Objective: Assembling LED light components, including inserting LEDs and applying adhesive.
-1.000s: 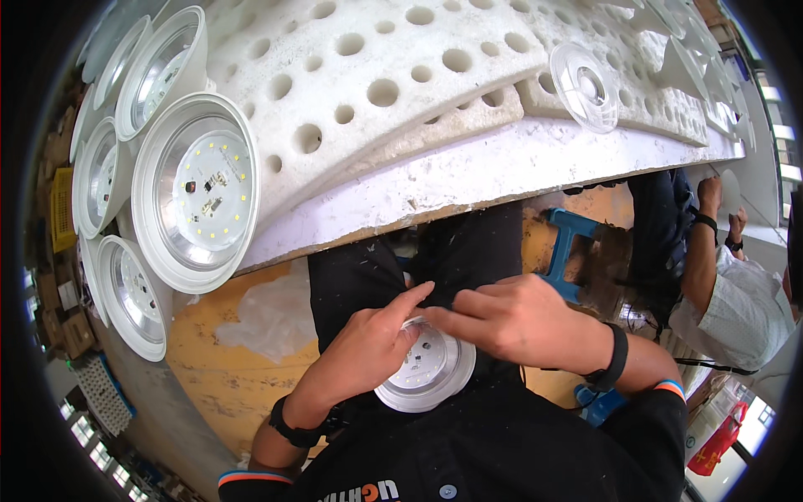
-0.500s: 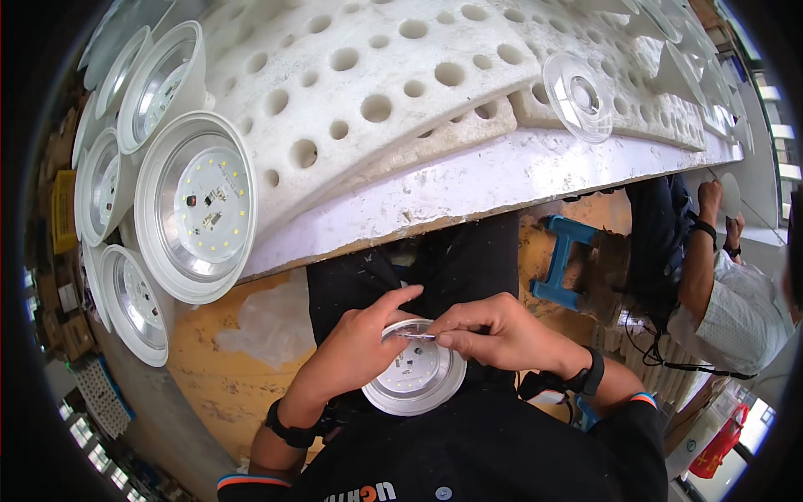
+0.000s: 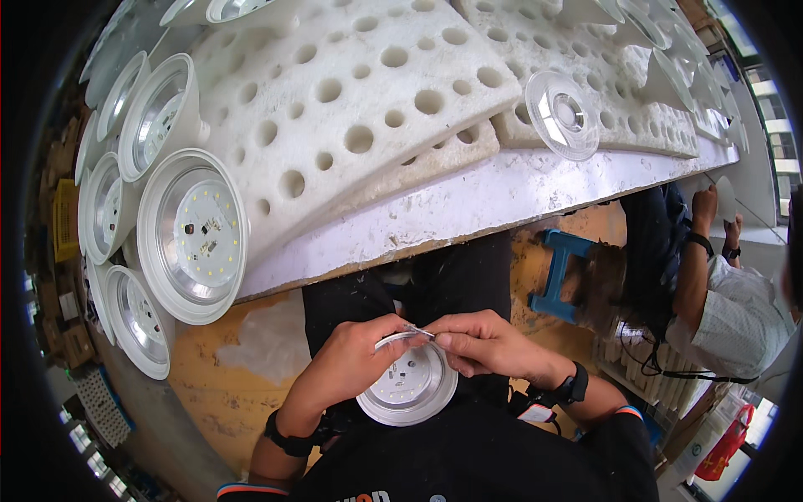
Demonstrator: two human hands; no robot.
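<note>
A round white LED lamp (image 3: pixel 407 389), its disc of small LEDs facing up inside a silvery bowl, sits at my lap. My left hand (image 3: pixel 361 356) is closed at the lamp's upper left rim, its thumb and finger brought together near the top. My right hand (image 3: pixel 485 341) pinches a small thin shiny piece (image 3: pixel 424 333) just above the far rim; its kind is too small to make out. The two sets of fingertips nearly meet at this piece. Part of the lamp's far rim is hidden behind my fingers.
Several similar lamps (image 3: pixel 201 234) stand on the left. White foam boards with holes (image 3: pixel 335 109) cover the table (image 3: pixel 368 243), with a clear round cover (image 3: pixel 562 115) at their front edge. A blue stool (image 3: pixel 556 272) and a co-worker (image 3: pixel 723 293) are at right.
My view has shifted slightly, so the table sits lower. The fingers of my left hand have drawn in toward the thin piece; the right hand still pinches it above the lamp.
</note>
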